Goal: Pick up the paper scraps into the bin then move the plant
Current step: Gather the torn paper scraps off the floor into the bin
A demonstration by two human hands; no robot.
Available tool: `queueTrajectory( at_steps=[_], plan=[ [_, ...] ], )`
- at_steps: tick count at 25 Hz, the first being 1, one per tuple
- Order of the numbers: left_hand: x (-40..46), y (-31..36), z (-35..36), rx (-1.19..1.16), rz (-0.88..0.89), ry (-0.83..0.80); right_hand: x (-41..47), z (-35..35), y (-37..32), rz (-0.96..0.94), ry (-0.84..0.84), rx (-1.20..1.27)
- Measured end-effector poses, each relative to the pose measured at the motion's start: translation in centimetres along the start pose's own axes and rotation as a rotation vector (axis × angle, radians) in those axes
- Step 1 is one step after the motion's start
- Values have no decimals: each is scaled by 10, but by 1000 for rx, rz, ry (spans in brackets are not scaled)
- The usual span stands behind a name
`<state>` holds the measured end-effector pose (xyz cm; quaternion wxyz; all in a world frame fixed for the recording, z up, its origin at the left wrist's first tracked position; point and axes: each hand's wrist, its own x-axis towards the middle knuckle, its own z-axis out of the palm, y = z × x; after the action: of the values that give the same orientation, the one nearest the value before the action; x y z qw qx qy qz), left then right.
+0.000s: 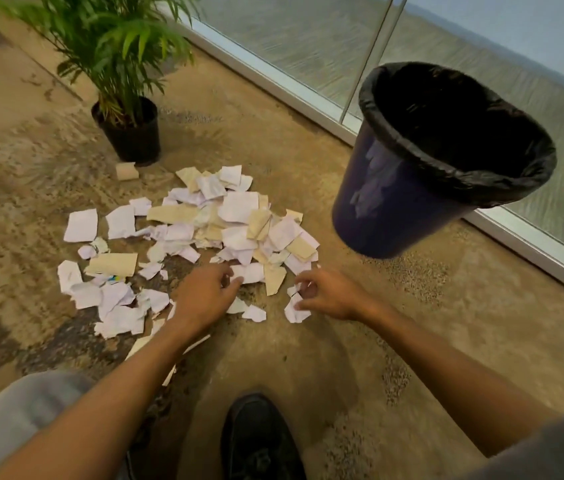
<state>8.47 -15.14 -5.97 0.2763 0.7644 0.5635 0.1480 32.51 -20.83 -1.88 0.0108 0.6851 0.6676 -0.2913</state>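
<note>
Several torn white and beige paper scraps [204, 220] lie in a loose pile on the floor in front of me. My left hand [204, 294] reaches into the near edge of the pile, finger and thumb pinching the edge of a white scrap [252, 273]. To its right, my right hand [329, 294] has its fingers curled round a crumpled white scrap [295, 311] at floor level. A dark blue bin [391, 188] with a black liner stands empty at the right of the pile. Behind the pile at the left stands the green plant [110, 39] in a black pot [133, 136].
A frosted glass wall with a metal bottom rail [273, 77] runs diagonally behind the bin and plant. A small beige block [127, 170] lies by the pot. My black shoe [259, 441] and grey-clad knee [20, 417] are at the bottom. Bare mottled floor stretches right.
</note>
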Motion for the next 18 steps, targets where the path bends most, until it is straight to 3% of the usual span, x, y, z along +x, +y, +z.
queueTrajectory(
  at_steps=[6, 9, 13, 16, 18],
  plan=[
    [14, 30, 51, 190, 115, -38, -4, 33, 0, 41, 4, 67],
    [20, 33, 60, 144, 90, -40, -7, 30, 0, 55, 50, 236],
    [26, 31, 57, 19, 45, -19, 11, -3, 10, 72, 295, 454],
    [28, 30, 55, 76, 53, 13, 40, -20, 17, 132, 544, 237],
    [30, 27, 55, 139, 41, 24, 61, -20, 21, 105, 566, -53]
  ],
)
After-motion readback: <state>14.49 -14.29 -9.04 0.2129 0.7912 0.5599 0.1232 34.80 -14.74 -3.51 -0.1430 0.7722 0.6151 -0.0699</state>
